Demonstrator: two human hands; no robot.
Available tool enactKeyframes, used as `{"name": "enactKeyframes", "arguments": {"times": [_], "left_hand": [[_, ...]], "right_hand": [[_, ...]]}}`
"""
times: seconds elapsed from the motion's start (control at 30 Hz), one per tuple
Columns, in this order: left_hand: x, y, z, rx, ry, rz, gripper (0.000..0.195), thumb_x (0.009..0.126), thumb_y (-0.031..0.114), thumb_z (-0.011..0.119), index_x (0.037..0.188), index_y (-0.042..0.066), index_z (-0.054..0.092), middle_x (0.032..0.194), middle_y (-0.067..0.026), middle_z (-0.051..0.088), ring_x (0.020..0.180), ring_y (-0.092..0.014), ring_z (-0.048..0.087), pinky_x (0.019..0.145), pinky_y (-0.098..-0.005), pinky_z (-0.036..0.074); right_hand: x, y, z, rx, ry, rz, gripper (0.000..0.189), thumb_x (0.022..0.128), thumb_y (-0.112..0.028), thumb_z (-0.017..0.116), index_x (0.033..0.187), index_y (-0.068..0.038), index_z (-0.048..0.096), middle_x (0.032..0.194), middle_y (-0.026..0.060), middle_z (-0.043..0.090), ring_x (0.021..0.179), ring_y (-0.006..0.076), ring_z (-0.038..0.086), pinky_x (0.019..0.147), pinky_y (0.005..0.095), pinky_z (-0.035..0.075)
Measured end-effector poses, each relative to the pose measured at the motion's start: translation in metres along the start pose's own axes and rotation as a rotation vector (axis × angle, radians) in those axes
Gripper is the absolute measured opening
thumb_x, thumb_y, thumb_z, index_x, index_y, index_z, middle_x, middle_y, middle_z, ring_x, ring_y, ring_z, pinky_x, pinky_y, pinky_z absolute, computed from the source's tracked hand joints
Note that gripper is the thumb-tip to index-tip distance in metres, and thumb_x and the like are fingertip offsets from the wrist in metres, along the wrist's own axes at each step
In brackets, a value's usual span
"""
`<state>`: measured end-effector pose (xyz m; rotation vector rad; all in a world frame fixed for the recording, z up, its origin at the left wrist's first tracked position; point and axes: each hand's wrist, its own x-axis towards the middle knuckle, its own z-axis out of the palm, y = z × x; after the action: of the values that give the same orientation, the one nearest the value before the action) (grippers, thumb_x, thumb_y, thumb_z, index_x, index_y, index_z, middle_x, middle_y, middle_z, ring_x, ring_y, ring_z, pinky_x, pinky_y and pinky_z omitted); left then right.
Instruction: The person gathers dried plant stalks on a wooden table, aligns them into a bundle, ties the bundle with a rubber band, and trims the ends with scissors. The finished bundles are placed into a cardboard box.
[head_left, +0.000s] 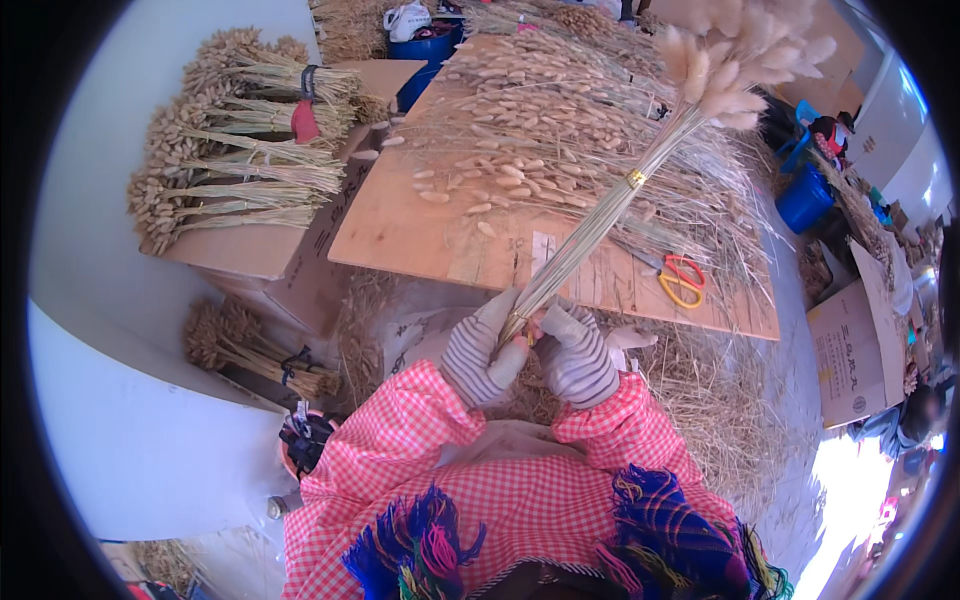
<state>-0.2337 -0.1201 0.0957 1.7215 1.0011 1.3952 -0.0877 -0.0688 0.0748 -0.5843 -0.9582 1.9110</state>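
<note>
A bunch of dried bunny-tail grass slants up to the right, its fluffy heads far from me and a gold tie around its upper stems. My left hand, in a striped glove, is closed around the lower stem ends. My right hand, gloved alike, has its fingers at the same stem ends, by a small yellow tie; its exact grip is partly hidden. Loose grass stems with heads lie spread over the wooden board. Scissors with red and yellow handles rest near the board's front edge.
Tied grass bundles lie on a cardboard box at left, another bundle below. A black item fills a pink container by my left sleeve. Straw litters the floor. Blue barrels, an open carton and seated people are at right.
</note>
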Motion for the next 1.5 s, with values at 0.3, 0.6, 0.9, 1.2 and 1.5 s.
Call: {"name": "enactKeyframes", "arguments": {"times": [0.3, 0.6, 0.9, 1.2, 1.5], "left_hand": [[-0.005, -0.011, 0.007, -0.326, 0.092, -0.233, 0.051, 0.1, 0.042, 0.04, 0.132, 0.003, 0.045, 0.089, -0.0011, 0.059, 0.069, -0.005, 0.049, 0.06, -0.021, 0.041], [-0.019, -0.034, 0.008, -0.121, 0.197, -0.274, 0.05, 0.101, 0.039, 0.037, 0.138, 0.006, 0.034, 0.097, -0.0032, 0.059, 0.067, -0.006, 0.049, 0.057, -0.0196, 0.041], [-0.021, -0.019, 0.005, -0.302, 0.127, -0.362, 0.052, 0.101, 0.031, 0.042, 0.145, 0.006, 0.031, 0.106, -0.0046, 0.06, 0.074, -0.007, 0.055, 0.059, -0.0206, 0.046], [-0.024, -0.029, 0.004, -0.197, 0.162, -0.333, 0.036, 0.1, 0.031, 0.049, 0.126, 0.006, 0.05, 0.093, -0.0038, 0.059, 0.068, -0.008, 0.056, 0.053, -0.021, 0.046], [-0.027, -0.035, 0.008, -0.23, 0.273, -0.252, 0.026, 0.1, 0.027, 0.049, 0.117, 0.008, 0.053, 0.089, -0.0027, 0.057, 0.064, -0.007, 0.053, 0.051, -0.0212, 0.044]], "right_hand": [[-0.004, -0.008, 0.011, 0.046, -0.05, 0.093, 0.023, 0.084, -0.021, 0.061, 0.093, 0.0, 0.063, 0.08, 0.005, 0.061, 0.076, 0.0157, 0.058, 0.073, 0.0292, 0.047], [-0.005, -0.006, 0.007, -0.194, -0.115, -0.026, 0.033, 0.091, -0.016, 0.06, 0.118, 0.002, 0.061, 0.095, 0.0082, 0.067, 0.083, 0.0157, 0.064, 0.072, 0.0278, 0.053], [0.015, -0.017, -0.012, -0.811, -0.321, -0.547, 0.024, 0.089, -0.013, 0.062, 0.112, -0.004, 0.063, 0.105, 0.0058, 0.066, 0.091, 0.0182, 0.065, 0.08, 0.0279, 0.053], [-0.003, -0.077, -0.005, -0.776, 0.144, -0.546, 0.027, 0.092, -0.019, 0.062, 0.111, 0.0, 0.063, 0.092, 0.0075, 0.069, 0.087, 0.0115, 0.064, 0.077, 0.0269, 0.052], [-0.004, -0.088, 0.008, -1.25, -0.058, -0.882, 0.023, 0.085, -0.02, 0.063, 0.098, -0.002, 0.064, 0.074, 0.0101, 0.066, 0.065, 0.0255, 0.063, 0.063, 0.0359, 0.051]]}}
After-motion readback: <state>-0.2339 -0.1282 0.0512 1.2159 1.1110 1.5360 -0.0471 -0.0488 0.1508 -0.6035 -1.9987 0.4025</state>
